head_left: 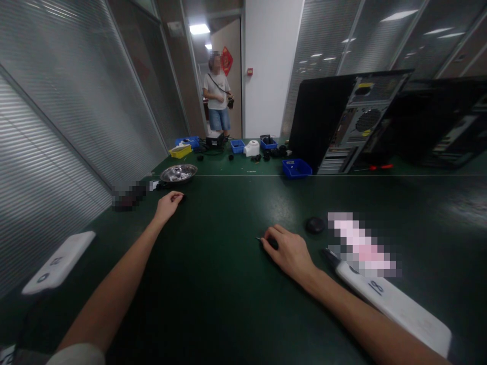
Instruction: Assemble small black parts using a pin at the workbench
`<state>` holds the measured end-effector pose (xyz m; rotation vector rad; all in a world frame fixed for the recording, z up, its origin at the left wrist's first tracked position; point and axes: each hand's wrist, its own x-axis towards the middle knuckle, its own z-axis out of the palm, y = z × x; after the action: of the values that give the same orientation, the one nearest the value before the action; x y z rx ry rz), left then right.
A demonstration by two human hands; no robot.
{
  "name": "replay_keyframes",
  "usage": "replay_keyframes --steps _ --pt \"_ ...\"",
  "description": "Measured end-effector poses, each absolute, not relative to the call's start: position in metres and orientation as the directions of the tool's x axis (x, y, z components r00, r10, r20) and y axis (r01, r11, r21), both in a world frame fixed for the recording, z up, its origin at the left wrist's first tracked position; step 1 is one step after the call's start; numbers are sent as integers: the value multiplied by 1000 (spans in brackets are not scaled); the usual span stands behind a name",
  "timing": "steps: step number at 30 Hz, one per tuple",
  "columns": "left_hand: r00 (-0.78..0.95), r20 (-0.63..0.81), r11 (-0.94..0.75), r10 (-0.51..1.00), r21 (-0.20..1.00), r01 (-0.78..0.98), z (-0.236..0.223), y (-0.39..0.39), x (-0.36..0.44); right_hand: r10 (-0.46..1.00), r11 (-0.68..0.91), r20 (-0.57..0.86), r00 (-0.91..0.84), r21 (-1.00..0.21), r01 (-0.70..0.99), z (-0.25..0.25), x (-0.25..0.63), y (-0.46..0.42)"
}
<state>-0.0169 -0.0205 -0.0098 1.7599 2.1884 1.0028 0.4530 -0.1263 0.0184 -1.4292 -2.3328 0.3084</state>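
My left hand (168, 204) reaches out over the dark green table (228, 284), fingers curled around a small dark object at its tip that I cannot make out. It lies just in front of a round metal dish (178, 173). My right hand (289, 249) rests on the table nearer to me, fingers closed on a small dark thing with a thin point sticking out to the left. A black round knob-like piece (315, 224) sits just right of that hand.
A white numbered device (395, 304) lies along my right forearm, another white one (59, 262) at the left edge. Two black computer cases (342, 121) stand at the back right by blue bins (297, 168), a yellow tray (180, 150) and small black parts. A person (217, 99) stands in the doorway.
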Motion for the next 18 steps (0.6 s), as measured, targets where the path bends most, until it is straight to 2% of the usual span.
replay_keyframes --steps 11,18 --pt "-287 133 121 949 685 718 7 -23 4 889 458 212 -406 -383 802 17 452 -126" --pt "83 78 -114 993 720 685 31 -54 105 888 460 217 -406 -403 791 17 453 -126"
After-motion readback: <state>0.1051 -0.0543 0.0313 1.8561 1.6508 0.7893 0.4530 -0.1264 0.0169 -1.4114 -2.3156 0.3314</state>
